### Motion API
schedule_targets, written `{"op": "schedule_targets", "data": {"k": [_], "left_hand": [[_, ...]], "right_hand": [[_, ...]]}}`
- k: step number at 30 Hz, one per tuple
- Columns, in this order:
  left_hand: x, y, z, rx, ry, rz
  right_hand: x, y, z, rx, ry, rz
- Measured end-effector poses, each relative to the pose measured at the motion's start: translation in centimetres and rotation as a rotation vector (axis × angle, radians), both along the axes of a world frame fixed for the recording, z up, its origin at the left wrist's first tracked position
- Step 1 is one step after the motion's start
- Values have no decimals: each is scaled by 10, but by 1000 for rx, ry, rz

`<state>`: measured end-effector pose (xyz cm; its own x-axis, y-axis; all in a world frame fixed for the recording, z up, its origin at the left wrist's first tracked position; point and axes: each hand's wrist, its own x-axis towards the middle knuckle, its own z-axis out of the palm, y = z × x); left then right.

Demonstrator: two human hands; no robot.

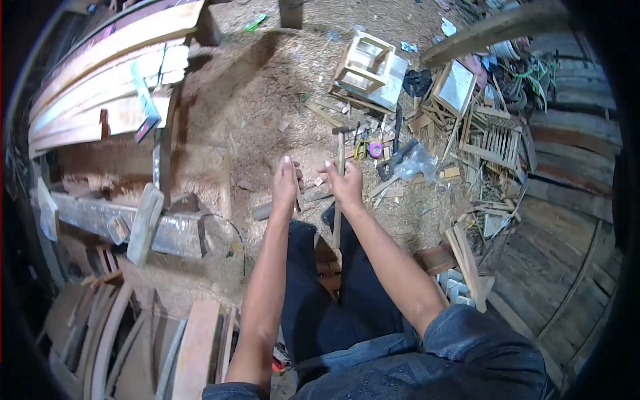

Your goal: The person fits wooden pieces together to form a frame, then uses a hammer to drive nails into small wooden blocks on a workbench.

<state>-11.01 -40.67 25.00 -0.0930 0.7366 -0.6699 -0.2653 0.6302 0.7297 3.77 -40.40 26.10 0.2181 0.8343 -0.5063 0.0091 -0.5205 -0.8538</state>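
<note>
My right hand (345,187) is closed round the wooden handle of a hammer (337,230); the hammer's head points away from me and the handle's end hangs over my legs. To its left, my left hand (285,190) is closed on a thin stick-like piece (298,201), mostly hidden by the fingers. The two hands are apart. Just beyond the hammer, a pink tape measure (375,150) and a yellow-handled tool (361,149) lie on the ground.
A small wooden frame (367,61) stands ahead. Slatted wood (493,140), a clear plastic bag (418,163) and scraps are at the right. Planks (113,60) rest on a bench at the left, with curved boards (110,333) below. Shavings cover the ground.
</note>
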Motion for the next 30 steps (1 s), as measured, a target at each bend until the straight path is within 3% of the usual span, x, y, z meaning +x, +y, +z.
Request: {"op": "schedule_targets", "data": {"k": [10, 12, 13, 15, 17, 20, 22, 24, 30], "left_hand": [[145, 17, -54, -179, 79, -162], [172, 21, -70, 42, 422, -357], [185, 27, -75, 48, 422, -299], [200, 44, -83, 91, 436, -331], [211, 66, -99, 152, 492, -345], [224, 114, -74, 252, 547, -368], [226, 143, -69, 274, 592, -358], [222, 172, -65, 411, 651, -348], [203, 261, -92, 297, 694, -380]], "right_hand": [[150, -13, -80, -108, -14, -263], [178, -7, -80, -44, -31, -271], [191, -1, -74, -188, -19, -284], [207, 13, -82, -181, 3, -295], [215, 35, -85, -111, -13, -336], [217, 69, -95, 37, -101, -435], [220, 93, -79, 38, -12, -431], [228, 120, -81, -126, -51, -235], [224, 199, -101, 17, -132, -291]]}}
